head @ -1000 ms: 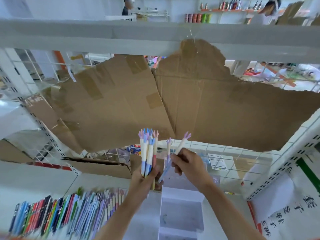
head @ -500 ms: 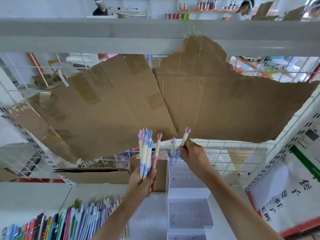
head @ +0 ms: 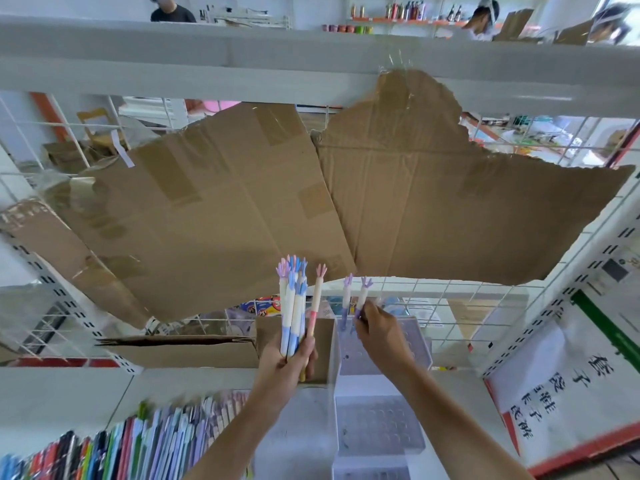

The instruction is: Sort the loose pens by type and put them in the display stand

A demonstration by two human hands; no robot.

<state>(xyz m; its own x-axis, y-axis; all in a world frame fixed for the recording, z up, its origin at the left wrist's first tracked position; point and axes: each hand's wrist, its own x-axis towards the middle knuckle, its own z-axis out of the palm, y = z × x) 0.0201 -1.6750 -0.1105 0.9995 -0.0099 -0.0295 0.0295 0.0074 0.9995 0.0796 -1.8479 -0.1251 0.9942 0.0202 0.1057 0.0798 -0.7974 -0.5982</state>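
My left hand (head: 289, 360) grips a bunch of pens (head: 294, 306) upright; they have cream barrels with blue or pink lower parts and claw-shaped tops. My right hand (head: 379, 332) pinches a purple-topped pen (head: 362, 296) over the top tier of the clear tiered display stand (head: 377, 420). Another purple pen (head: 345, 303) stands upright in that top tier, just left of the held one. The stand's lower tiers show rows of round holes.
A row of coloured pens (head: 138, 445) lies at the lower left of the shelf. An open cardboard box (head: 194, 351) sits behind my left hand. Torn cardboard sheets (head: 311, 195) hang on the wire grid behind. A white sign with printed characters (head: 568, 386) leans at the right.
My right hand has moved forward and down with the purple pen, from next to the bunch to the stand's top tier. The left hand keeps holding the bunch upright.
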